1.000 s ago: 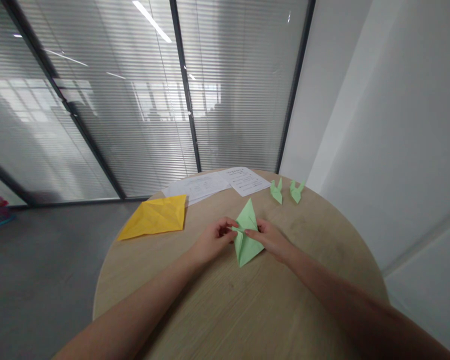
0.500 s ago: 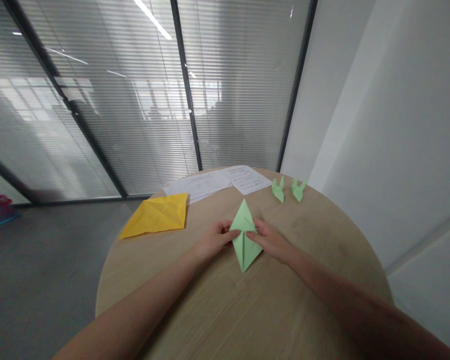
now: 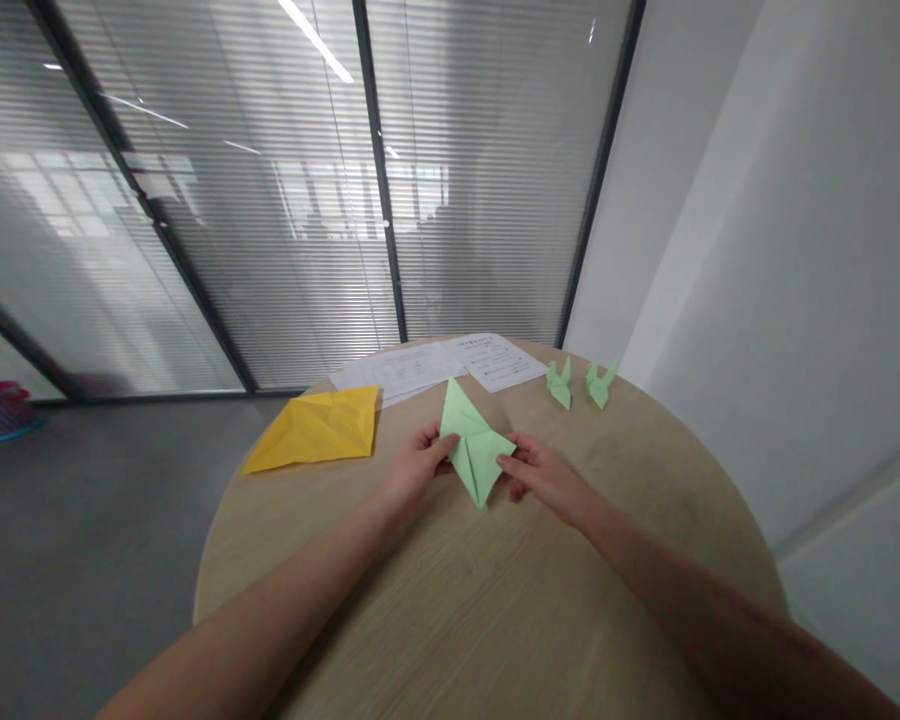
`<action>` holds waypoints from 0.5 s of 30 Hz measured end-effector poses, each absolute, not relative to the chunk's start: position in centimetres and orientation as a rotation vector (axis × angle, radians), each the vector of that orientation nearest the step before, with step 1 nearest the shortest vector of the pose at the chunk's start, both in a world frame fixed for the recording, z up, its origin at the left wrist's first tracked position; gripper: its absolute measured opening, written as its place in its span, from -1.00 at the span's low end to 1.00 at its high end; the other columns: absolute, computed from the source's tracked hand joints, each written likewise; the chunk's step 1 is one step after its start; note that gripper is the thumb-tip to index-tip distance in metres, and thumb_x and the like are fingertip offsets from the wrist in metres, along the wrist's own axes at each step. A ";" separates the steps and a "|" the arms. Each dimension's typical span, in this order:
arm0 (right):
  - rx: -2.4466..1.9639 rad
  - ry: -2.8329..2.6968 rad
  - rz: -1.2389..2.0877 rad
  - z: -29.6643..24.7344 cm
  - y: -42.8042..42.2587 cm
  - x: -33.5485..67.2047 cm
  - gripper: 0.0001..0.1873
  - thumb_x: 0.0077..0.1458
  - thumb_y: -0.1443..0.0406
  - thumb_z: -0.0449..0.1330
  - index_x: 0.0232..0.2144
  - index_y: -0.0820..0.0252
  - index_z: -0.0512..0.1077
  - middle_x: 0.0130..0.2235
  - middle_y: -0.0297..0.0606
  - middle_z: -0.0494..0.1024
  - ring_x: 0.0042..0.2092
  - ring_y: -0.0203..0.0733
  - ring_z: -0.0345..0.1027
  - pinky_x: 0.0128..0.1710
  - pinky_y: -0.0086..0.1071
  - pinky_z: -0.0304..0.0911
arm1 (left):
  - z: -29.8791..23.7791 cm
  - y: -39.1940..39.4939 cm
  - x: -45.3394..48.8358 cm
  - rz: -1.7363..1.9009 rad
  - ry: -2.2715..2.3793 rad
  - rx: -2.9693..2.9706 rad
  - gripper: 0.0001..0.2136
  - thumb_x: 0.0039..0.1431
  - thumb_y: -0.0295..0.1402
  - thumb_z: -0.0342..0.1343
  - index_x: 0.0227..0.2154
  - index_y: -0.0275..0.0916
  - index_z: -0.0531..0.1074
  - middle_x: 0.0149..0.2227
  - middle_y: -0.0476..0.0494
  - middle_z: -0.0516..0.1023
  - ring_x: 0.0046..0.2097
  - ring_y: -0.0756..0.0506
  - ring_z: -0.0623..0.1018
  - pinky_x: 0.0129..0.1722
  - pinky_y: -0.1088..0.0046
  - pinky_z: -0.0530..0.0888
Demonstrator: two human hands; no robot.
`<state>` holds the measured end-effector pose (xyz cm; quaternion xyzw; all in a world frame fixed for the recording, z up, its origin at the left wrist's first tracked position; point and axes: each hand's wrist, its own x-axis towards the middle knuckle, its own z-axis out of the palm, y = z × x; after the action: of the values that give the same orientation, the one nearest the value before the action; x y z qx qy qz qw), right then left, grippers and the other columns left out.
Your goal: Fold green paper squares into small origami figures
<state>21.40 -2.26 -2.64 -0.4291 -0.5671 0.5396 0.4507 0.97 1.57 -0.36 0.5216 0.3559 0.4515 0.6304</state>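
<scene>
A light green folded paper (image 3: 474, 445), shaped like a long kite, is held up off the round wooden table (image 3: 495, 600) between both hands. My left hand (image 3: 412, 470) pinches its left edge with thumb and fingers. My right hand (image 3: 544, 478) pinches its right corner. The paper's long point tilts up and to the left, and its short point hangs toward the table.
A creased yellow paper (image 3: 316, 428) lies at the table's left. Two white printed sheets (image 3: 435, 368) lie at the far edge. Two small green folded figures (image 3: 579, 385) stand at the far right. Glass walls with blinds rise behind; a white wall is on the right.
The green paper was lying flat on the table under both hands; now it is lifted and tilted, its top point swung to the left. Both hands moved slightly away from me.
</scene>
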 end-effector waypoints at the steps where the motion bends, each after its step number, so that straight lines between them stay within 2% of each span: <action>1: -1.067 -1.405 1.332 -2.8 -2.2 21.4 -0.58 0.03 0.04 0.24 -0.16 0.18 0.36 -0.32 -0.26 0.46 -0.37 -0.27 0.36 -0.54 -0.48 0.28 | -0.3 1.6 1.0 1.047 0.814 1.182 -0.68 -0.03 -0.23 0.29 -0.24 -0.31 0.48 -0.25 -0.21 0.58 -0.29 -0.09 0.55 -0.24 0.34 0.50; 7: -1.139 -1.469 1.267 -2.9 -2.2 21.1 -0.61 0.06 0.01 0.19 -0.28 0.23 0.42 -0.40 -0.30 0.48 -0.55 -0.40 0.26 -0.58 -0.51 0.20 | -0.4 1.2 1.1 0.980 0.753 1.168 -0.65 -0.04 -0.26 0.32 -0.20 -0.32 0.49 -0.27 -0.21 0.59 -0.34 -0.06 0.55 -0.29 0.43 0.48; 15: -1.176 -1.432 1.240 -3.0 -2.1 21.4 -0.61 0.04 -0.02 0.22 -0.39 0.17 0.27 -0.46 -0.35 0.47 -0.59 -0.39 0.26 -0.61 -0.51 0.17 | -0.6 1.4 0.9 0.945 0.801 1.214 -0.68 -0.04 -0.22 0.31 -0.29 -0.36 0.53 -0.29 -0.24 0.61 -0.32 -0.09 0.56 -0.25 0.37 0.48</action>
<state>21.36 -2.15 -2.96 -0.4736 -0.5767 0.4993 0.4403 0.91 1.44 -0.58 0.5338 0.3521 0.4153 0.6470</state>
